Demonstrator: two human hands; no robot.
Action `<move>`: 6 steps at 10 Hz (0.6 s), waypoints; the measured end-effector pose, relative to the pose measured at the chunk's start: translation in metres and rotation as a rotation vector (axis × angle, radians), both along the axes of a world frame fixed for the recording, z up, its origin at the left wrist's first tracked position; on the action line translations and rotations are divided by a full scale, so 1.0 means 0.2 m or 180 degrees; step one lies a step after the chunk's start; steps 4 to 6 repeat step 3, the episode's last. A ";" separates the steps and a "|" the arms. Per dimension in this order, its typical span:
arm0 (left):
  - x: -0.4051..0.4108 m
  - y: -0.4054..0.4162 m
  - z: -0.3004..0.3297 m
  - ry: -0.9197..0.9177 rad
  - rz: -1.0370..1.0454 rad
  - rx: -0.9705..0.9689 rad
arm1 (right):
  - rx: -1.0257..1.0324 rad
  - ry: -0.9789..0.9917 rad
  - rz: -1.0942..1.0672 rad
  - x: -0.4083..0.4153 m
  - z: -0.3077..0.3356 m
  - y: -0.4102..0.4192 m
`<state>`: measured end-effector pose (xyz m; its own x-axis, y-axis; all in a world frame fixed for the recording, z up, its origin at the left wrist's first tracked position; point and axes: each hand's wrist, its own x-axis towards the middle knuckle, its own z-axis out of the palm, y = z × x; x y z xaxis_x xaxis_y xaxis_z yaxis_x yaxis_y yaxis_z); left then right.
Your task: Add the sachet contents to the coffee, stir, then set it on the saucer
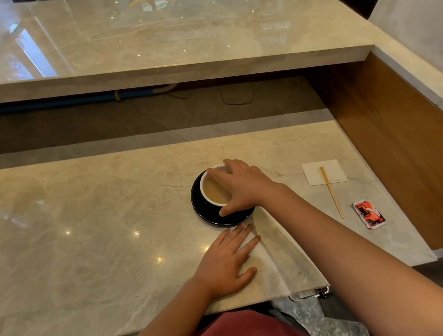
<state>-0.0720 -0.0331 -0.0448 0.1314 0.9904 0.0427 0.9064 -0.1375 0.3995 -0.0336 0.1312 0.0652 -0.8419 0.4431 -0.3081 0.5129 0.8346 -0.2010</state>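
A cup of milky coffee (213,191), dark outside and white inside, stands on a black saucer (205,211) in the middle of the marble counter. My right hand (243,186) reaches over the cup from the right, fingers on its far rim and thumb at its near side, gripping it. Just in front of the saucer, my left hand (226,263) lies flat on the counter with fingers spread, holding nothing. A wooden stir stick (331,192) and a crumpled red sachet (369,214) lie to the right of the cup.
A white paper napkin (334,171) lies under the stick's far end. A raised marble ledge (170,73) runs along the back, and a wooden side panel (403,137) closes the right. The counter's front edge (278,294) is close to my body.
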 end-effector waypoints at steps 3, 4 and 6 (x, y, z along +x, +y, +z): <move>0.00 0.01 0.02 -0.0118 -0.0120 -0.0016 | 0.0344 0.0379 -0.0543 0.32 -0.02 -0.02; 0.00 0.01 0.02 -0.0118 -0.0120 -0.0016 | 0.0344 0.0379 -0.0543 0.32 -0.02 -0.02; 0.00 0.01 0.02 -0.0118 -0.0120 -0.0016 | 0.0344 0.0379 -0.0543 0.32 -0.02 -0.02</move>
